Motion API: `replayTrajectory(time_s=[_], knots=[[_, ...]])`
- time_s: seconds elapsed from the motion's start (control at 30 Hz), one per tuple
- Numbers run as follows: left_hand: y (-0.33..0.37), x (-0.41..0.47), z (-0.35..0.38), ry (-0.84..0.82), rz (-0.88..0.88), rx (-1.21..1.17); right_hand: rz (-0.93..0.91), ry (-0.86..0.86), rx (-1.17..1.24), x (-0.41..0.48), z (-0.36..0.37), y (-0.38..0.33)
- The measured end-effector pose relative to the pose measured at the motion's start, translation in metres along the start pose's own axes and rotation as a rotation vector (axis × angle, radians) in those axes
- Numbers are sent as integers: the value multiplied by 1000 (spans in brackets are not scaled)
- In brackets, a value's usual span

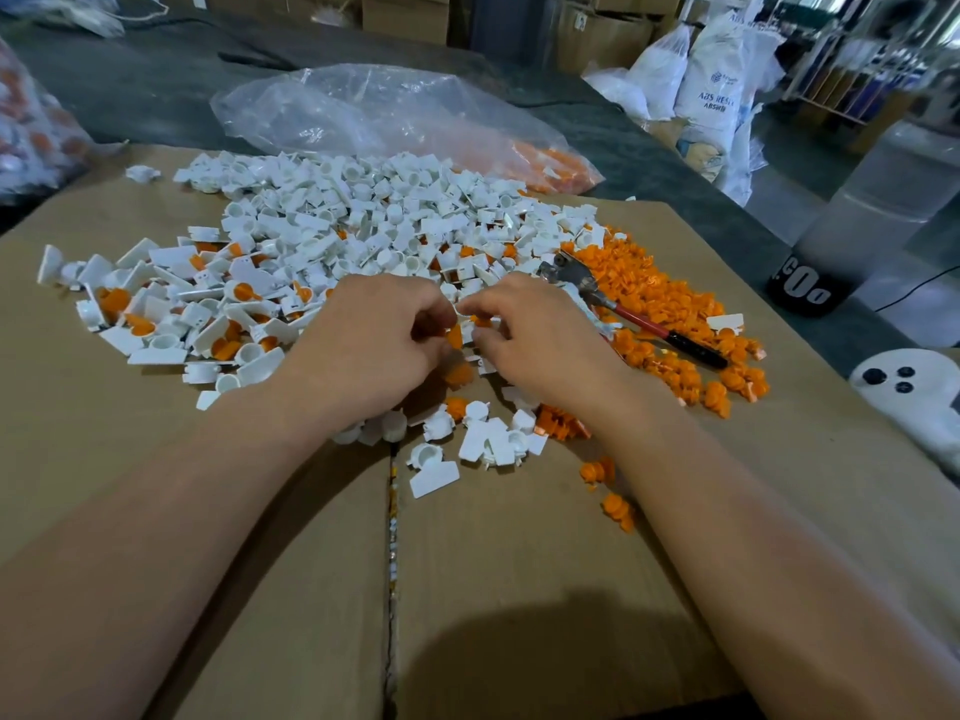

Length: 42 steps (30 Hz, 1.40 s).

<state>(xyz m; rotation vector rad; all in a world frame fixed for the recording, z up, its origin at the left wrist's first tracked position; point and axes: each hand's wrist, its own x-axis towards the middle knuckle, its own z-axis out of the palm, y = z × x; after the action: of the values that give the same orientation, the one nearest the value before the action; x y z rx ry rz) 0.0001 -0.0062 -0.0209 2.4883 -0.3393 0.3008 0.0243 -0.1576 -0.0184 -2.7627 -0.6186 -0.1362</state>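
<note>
A big heap of small white plastic parts covers the far half of a flat cardboard sheet. Loose orange caps lie in a pile to the right. My left hand and my right hand meet at the near edge of the heap, fingers curled. Between their fingertips sit a small orange cap and a white part; the left hand pinches the orange cap, the right holds the white piece. Much of both pieces is hidden by fingers.
Red-handled pliers lie on the orange pile right of my right hand. A clear plastic bag with orange caps sits behind the heap. A white device rests at the right edge. White sacks stand on the floor.
</note>
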Motion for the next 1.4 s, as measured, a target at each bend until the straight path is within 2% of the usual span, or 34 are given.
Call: replayTrajectory(time_s=[0.13, 0.3, 0.47, 0.57, 0.77, 1.0, 1.13, 1.27, 1.4], knots=[[3, 0, -1, -12, -20, -77, 56, 27, 26, 1, -2, 1], [7, -1, 0, 4, -52, -141, 19, 41, 44, -3, -4, -1], [6, -1, -5, 36, -192, -504, -63, 102, 202, -7, -9, -4], [7, 0, -8, -7, -260, -673, -133, 118, 261, -10, -9, -6], [5, 0, -8, 67, -252, -619, -11, 85, 546, -13, -8, -9], [5, 1, -7, 115, -214, -526, 4, 87, 798, -15, -10, -11], [8, -1, -4, 134, -194, -493, 0, 169, 788, -14, -9, -11], [5, 1, -4, 108, -198, -517, 22, 144, 918, -15, -11, -10], [3, 1, -4, 88, -192, -530, 65, 153, 950, -15, -13, -9]])
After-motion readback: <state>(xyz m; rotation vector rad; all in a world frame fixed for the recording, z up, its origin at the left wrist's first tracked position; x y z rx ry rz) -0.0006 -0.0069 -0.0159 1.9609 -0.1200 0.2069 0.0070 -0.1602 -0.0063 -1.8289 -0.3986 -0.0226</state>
